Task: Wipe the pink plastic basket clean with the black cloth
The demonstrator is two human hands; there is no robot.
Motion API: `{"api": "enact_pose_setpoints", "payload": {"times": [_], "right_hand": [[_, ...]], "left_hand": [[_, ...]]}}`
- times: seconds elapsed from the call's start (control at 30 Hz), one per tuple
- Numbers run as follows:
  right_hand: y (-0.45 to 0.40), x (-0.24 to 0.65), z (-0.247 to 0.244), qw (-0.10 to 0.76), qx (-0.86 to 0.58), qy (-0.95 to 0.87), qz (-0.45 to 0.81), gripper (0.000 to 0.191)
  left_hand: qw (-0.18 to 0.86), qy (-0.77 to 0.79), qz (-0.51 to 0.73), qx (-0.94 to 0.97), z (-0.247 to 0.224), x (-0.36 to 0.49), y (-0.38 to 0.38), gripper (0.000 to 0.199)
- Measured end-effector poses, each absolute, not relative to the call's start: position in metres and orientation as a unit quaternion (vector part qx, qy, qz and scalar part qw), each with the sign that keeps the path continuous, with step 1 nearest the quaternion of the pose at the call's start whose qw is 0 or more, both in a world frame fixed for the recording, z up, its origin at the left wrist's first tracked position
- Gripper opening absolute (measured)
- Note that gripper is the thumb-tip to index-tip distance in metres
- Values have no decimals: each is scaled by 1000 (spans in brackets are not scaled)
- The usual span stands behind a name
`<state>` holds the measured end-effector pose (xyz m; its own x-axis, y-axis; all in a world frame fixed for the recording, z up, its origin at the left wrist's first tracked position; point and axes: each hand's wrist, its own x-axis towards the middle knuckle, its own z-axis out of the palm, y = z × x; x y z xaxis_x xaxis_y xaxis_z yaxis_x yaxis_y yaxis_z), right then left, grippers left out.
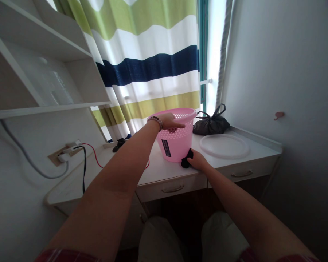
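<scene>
Your left hand (pixel 168 122) held the pink perforated plastic basket (pixel 177 145) at frame centre, one finger extended; your right hand (pixel 197 160) pinched a small, soft black bundle (pixel 185 162) by the basket's base.

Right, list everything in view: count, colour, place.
Basket: one, pink, on desk
Bundle: one, black, at basket's base
Tied bag: one, black, back of desk
Round lid-like disc: one, whitish, right of basket
Small item: one, dark, desk's back left
Desk: one, white, centre
Drawers: two, white, desk front
Striped curtain: one, green-white-navy, behind basket
Shelf unit: one, white, upper left
Cables: three, grey, black, red, left
Hook: one, pinkish, right wall
Bracelets: beaded, left wrist
Left hand: one, at basket rim
Right hand: one, holding bundle
Legs: two, pale trousers, bottom
</scene>
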<state>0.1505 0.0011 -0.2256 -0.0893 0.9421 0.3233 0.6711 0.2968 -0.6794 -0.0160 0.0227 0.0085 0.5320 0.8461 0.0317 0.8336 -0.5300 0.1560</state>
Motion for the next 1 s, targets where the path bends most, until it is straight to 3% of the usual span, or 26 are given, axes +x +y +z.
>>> {"api": "enact_pose_setpoints", "payload": {"times": [0.6, 1.0], "right_hand": [[16, 153, -242, 363, -579, -713, 156, 37], [20, 153, -246, 370, -577, -713, 147, 35]], "left_hand": [[3, 479, 72, 875, 6, -16, 26, 55], [29, 462, 86, 882, 4, -20, 29, 56]]}}
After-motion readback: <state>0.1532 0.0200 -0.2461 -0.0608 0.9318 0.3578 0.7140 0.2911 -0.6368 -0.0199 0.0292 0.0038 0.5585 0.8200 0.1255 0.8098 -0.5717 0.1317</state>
